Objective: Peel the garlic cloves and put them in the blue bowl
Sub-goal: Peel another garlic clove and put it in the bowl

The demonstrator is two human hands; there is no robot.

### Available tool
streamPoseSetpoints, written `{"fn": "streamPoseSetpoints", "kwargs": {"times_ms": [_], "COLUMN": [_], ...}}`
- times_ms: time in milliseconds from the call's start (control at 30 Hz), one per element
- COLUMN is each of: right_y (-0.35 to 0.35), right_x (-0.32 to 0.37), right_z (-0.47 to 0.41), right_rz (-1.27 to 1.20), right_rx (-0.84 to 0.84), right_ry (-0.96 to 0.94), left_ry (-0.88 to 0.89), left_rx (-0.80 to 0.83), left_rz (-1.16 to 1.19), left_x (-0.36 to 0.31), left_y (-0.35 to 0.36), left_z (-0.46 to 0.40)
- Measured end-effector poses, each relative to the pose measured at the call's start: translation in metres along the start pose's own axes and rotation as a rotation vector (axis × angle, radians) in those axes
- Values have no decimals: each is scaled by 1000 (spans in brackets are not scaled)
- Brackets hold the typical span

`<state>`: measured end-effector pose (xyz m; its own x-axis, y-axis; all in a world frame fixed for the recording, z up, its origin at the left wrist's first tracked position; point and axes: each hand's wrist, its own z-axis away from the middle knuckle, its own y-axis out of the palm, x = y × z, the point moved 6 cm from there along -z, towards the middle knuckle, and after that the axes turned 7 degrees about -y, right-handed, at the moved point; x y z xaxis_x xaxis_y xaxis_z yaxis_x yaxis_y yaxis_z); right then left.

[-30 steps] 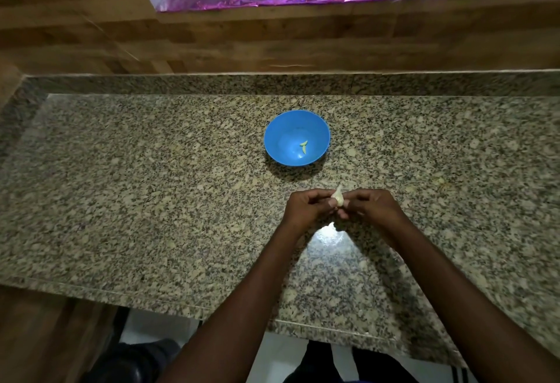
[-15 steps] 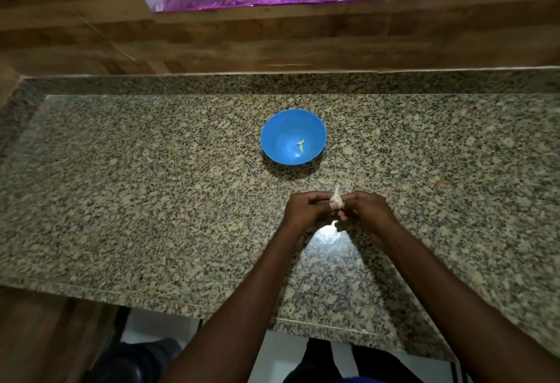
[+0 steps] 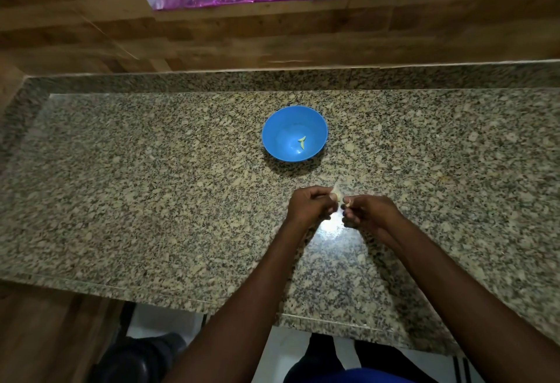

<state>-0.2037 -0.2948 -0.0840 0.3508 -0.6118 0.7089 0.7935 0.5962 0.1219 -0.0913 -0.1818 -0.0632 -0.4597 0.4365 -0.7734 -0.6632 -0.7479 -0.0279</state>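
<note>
We held the clove (image 3: pixel 336 198) over the counter (image 3: pixel 151 200), pinched at the fingertips of our left hand (image 3: pixel 310 206), its pale tip sticking up past the knuckles. Our right hand (image 3: pixel 368 211) sat just beside it, a small gap between the two, its thumb and forefinger nipped together on what seemed to be a scrap of skin (image 3: pixel 347 202); the other fingers of both hands were curled in.

The bowl (image 3: pixel 294 133) stood beyond our hands, near but apart from them, with one small yellowish piece (image 3: pixel 302 142) lying in its bottom.

The risks, as we judged them, were these. The clove was small and gripped only at the fingertips, so a hard tug on the skin could pop it loose and send it across the counter or off the near edge to the floor. Skin torn off in bits could cling to the fingers and end up in the bowl with the clove. A careless reach to drop the clove could knock the light bowl and make it slide.

Much stayed hidden from us. Our left fingers covered most of the clove, so we could not tell how much skin was left on it. The scrap in our right hand was too small to identify with certainty. A bright glare on the counter below our hands washed out that patch, and no other cloves showed anywhere.
</note>
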Motion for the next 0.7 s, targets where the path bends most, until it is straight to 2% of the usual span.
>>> {"fn": "streamPoseSetpoints", "kwargs": {"times_ms": [133,233,333,433,600,700], "right_y": [-9,-18,-30,-36,-37,-36], "right_x": [0,-1,-1,0,8,12], "right_z": [5,8,11,14,15,16], "right_rz": [-7,73,162,241,486,694], "right_rx": [68,83,48,61,55,24], "right_ry": [-10,-47,-98,-120,-242,-312], "left_ry": [298,441,513,652,834,931], "left_rx": [-236,-280,-356,-417,-300,-311], "left_rz": [-538,-811,-933,-959,-1063,-1116], "left_x": [-10,-8,-2,7,32,32], "left_y": [-12,-4,3,14,41,46], "left_z": [-1,-1,10,37,52,50]}}
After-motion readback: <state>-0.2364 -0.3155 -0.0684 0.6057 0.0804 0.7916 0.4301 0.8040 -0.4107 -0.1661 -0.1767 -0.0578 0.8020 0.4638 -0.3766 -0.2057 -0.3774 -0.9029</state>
